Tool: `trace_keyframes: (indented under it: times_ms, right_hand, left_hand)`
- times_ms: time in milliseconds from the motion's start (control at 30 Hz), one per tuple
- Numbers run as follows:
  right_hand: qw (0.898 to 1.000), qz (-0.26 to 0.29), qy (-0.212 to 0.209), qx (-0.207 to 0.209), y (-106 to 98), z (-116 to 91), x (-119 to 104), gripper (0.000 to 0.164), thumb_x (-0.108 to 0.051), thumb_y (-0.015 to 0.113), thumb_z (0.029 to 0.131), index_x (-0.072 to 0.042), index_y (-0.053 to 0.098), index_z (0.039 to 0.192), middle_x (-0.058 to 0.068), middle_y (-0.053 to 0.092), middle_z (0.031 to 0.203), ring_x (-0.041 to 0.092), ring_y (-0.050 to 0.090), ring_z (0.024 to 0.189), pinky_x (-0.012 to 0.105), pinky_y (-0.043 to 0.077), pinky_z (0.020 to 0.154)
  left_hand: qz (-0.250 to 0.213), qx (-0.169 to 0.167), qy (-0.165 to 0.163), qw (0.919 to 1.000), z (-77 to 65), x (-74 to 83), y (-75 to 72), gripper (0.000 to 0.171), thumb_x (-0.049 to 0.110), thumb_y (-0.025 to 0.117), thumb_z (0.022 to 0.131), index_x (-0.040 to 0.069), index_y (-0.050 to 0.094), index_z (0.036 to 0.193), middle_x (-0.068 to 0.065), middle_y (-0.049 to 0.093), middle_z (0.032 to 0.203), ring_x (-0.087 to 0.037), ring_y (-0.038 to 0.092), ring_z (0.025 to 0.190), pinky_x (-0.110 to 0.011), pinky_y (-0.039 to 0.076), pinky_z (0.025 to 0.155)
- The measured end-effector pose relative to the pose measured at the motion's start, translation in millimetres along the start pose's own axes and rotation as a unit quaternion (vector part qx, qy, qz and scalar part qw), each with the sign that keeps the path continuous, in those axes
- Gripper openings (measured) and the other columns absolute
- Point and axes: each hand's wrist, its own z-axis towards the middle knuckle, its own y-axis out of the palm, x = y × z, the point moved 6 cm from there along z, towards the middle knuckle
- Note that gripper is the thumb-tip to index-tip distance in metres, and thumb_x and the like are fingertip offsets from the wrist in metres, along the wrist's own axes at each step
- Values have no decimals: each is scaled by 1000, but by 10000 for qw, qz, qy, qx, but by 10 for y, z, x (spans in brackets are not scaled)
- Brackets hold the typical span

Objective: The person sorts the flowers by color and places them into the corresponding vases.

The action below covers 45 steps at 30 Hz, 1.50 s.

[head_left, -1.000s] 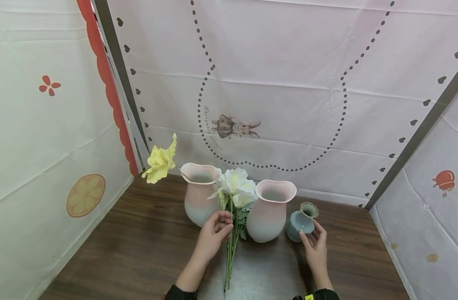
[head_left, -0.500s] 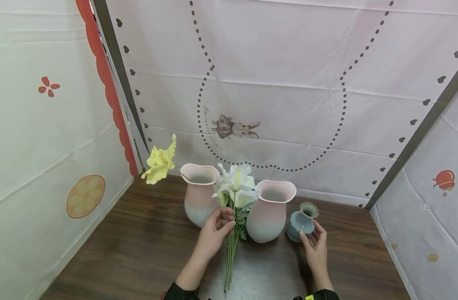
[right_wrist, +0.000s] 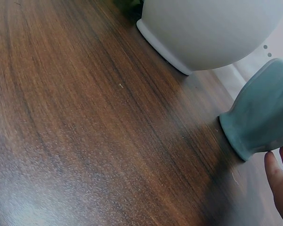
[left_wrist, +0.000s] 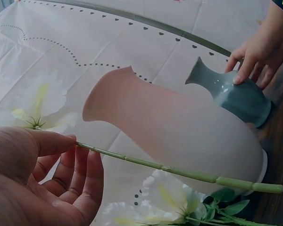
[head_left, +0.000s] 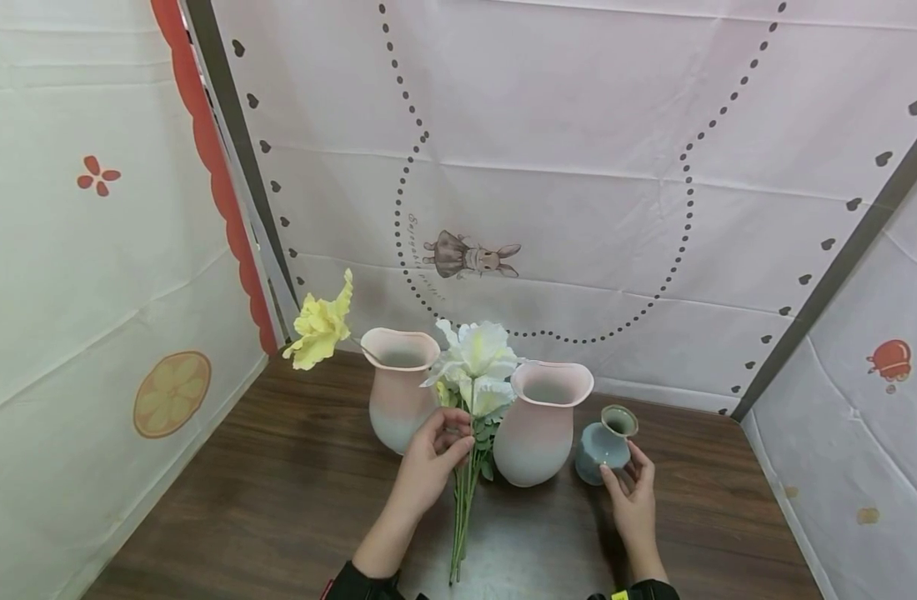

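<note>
Between thumb and fingertips, my left hand pinches the green stem of a white artificial flower, its bloom up and its cut end downward. Other white flowers with green leaves show behind it, partly hidden. My right hand holds a small blue-green vase by its side, thumb in front and fingers at the right. That vase stands upright on the table. A larger pink-and-grey vase stands between the hands, just right of the flowers.
A second pink-and-grey vase stands behind the left hand, with a yellow flower leaning out to the left. The dark wooden table meets printed cloth walls at the back and both sides.
My left hand has risen slightly and shifted a little right, lifting the white flower with it. The right hand and the small vase have stayed put.
</note>
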Motion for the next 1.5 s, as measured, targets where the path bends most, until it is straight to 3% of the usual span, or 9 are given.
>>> trace_keyframes:
  times_ms: [867, 1500]
  right_hand:
    - [9998, -157, 85, 92, -12, -3, 7, 62, -11, 61, 99, -1, 28, 150, 18, 36, 154, 37, 40, 138, 56, 35, 112]
    - [9999, 14, 61, 88, -3, 2, -19, 63, -9, 61, 98, 1, 27, 149, 25, 32, 153, 45, 37, 138, 64, 34, 112]
  left_hand:
    - [178, -206, 344, 9990, 69, 188, 110, 18, -4, 62, 92, -3, 59, 110, -20, 59, 102, -15, 61, 87, -22, 56, 71]
    - [233, -310, 592, 9975, 116, 320, 167, 17, -4, 61, 93, -3, 59, 111, -20, 60, 105, -19, 61, 93, -25, 56, 76]
